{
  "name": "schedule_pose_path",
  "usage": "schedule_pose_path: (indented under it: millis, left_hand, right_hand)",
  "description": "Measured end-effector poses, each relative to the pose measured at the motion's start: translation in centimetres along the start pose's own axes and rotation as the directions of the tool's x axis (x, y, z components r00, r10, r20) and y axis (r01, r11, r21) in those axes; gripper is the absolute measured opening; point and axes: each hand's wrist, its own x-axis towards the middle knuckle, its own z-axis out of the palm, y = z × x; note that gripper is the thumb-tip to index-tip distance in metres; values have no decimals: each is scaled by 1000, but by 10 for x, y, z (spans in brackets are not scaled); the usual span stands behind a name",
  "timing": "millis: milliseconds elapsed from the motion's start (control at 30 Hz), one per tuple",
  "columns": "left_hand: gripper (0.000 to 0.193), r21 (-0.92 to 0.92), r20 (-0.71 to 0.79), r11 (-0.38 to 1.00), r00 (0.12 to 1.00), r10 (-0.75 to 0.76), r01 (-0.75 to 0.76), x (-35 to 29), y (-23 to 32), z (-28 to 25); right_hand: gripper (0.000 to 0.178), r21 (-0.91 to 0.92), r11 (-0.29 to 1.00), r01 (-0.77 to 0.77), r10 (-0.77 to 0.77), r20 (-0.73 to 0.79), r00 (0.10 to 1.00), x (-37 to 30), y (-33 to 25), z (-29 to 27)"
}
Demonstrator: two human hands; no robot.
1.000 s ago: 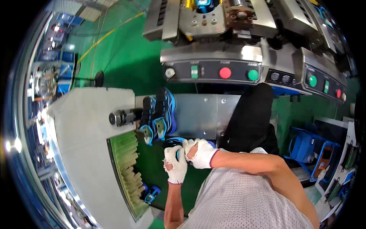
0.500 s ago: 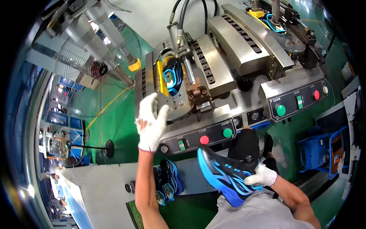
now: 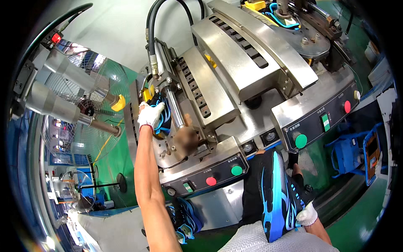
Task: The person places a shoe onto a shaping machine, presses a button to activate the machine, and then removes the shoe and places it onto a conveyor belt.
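My left hand (image 3: pixel 151 115), in a white glove, reaches into the left station of the metal machine (image 3: pixel 201 80). Its fingers close on a black shoe with blue trim (image 3: pixel 164 122) seated there beside a yellow part; the glove hides some of the shoe. At the lower right my gloved right hand (image 3: pixel 307 215) grips a black and blue sneaker (image 3: pixel 278 201) by its heel end. That sneaker stands on end above my lap, its blue sole side turned left. Another pair of black and blue sneakers (image 3: pixel 184 218) rests low at the left, partly behind my left forearm.
Control panels with a red button (image 3: pixel 211 181) and a green button (image 3: pixel 300 141) line the machine's front. Metal cylinders (image 3: pixel 63 105) jut out at the left. Another blue-trimmed shoe (image 3: pixel 285 19) sits in the far right station. A blue cart (image 3: pixel 357 153) stands at the right.
My left hand has moved from above the machine's front edge onto the seated shoe and closed. The sneaker in my right hand has swung more upright and moved right. The view has shifted.
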Motion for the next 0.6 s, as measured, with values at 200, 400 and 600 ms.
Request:
schedule_pose_path:
  millis: [200, 400, 600]
  left_hand:
    - [92, -35, -342, 989, 932, 123, -144, -42, -21, -87]
    - [55, -335, -544, 888, 834, 93, -317, -215, -79, -122]
    - [54, -630, -323, 773, 930, -174, -74, -424, -197, -43]
  right_hand:
    - [106, -14, 990, 139, -140, -46, 989, 12, 22, 7]
    - [80, -34, 999, -13, 5, -220, 975, 16, 17, 36]
    - [43, -174, 985, -4, -11, -88, 996, 48, 25, 61]
